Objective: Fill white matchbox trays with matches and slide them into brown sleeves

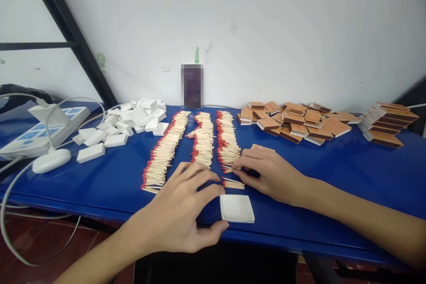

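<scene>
Three long rows of red-tipped matches [201, 140] lie on the blue table [333, 168]. My left hand [181, 213] rests flat with fingers spread, its thumb touching an empty white matchbox tray [237, 208] near the front edge. My right hand [266, 173] lies over the near end of the right row, its fingertips pinching at a few matches. A small bundle of matches [233, 183] lies between the two hands, just above the tray. An orange box sleeve [262, 147] peeks out behind my right hand.
A heap of white inner trays [123, 126] sits at the back left. Orange matchbox sleeves [293, 122] are piled at the back right, with a stack [384, 126] farther right. A white power strip [40, 131] and cables lie at the left edge.
</scene>
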`<action>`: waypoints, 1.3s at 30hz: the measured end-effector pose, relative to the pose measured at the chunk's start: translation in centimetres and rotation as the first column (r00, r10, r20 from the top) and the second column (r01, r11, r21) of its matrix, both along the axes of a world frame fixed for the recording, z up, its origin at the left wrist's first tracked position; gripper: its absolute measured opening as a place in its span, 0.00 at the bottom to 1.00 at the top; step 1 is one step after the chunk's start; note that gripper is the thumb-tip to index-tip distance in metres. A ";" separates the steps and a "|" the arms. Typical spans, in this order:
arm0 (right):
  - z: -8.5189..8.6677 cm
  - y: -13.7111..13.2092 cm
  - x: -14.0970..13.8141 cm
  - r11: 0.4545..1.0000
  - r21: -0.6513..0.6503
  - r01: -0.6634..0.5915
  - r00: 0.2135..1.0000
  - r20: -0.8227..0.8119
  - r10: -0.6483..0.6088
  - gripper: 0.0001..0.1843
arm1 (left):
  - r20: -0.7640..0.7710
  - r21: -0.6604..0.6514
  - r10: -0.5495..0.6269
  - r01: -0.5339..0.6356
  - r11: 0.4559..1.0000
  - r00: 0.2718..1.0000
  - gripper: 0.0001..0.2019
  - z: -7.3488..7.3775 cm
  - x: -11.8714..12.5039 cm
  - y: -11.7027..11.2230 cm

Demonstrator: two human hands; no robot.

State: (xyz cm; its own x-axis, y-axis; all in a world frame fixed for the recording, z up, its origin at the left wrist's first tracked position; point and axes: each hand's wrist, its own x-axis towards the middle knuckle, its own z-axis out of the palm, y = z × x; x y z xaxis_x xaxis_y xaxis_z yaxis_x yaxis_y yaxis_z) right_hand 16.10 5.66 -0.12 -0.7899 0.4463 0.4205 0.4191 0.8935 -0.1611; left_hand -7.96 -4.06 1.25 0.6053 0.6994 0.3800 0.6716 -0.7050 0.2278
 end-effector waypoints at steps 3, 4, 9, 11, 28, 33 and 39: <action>0.0 0.0 0.0 1.000 -0.004 -0.010 1.000 -0.006 0.010 0.08 | -0.002 -0.002 0.005 -0.005 1.000 1.000 0.14 0.0 0.0 0.0; 0.1 0.0 0.0 1.000 -0.004 -0.008 1.000 -0.007 0.008 0.08 | -0.002 -0.002 0.005 -0.005 1.000 1.000 0.14 0.0 0.0 0.0; 0.1 0.0 0.1 1.000 -0.015 0.009 1.000 -0.009 -0.010 0.08 | -0.005 -0.002 0.002 -0.002 1.000 1.000 0.14 0.0 0.0 0.1; 0.1 0.0 0.1 1.000 -0.019 0.010 1.000 -0.004 -0.010 0.08 | -0.005 -0.001 0.001 -0.001 1.000 1.000 0.14 0.0 0.0 0.1; 0.4 -0.1 0.0 0.999 -0.044 -0.001 1.000 0.001 0.001 0.06 | -0.007 -0.002 -0.009 0.009 1.000 1.000 0.15 -0.2 -0.1 0.0; 0.3 -0.1 0.0 1.000 -0.002 -0.008 1.000 0.007 0.008 0.06 | -0.016 -0.014 -0.002 0.002 1.000 1.000 0.15 -0.1 -0.2 0.0; 0.0 0.0 0.2 0.997 0.047 -0.056 0.998 -0.010 0.057 0.07 | -0.015 -0.024 -0.008 0.007 1.000 1.000 0.15 -0.2 -0.1 0.1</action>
State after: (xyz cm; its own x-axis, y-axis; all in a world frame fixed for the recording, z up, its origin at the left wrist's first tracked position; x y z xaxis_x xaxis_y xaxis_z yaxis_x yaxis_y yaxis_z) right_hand 16.29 5.67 -0.07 -0.8085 0.3809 0.4486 0.3660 0.9224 -0.1235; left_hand -8.10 -3.99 1.09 0.6162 0.7035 0.3541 0.6697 -0.7046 0.2345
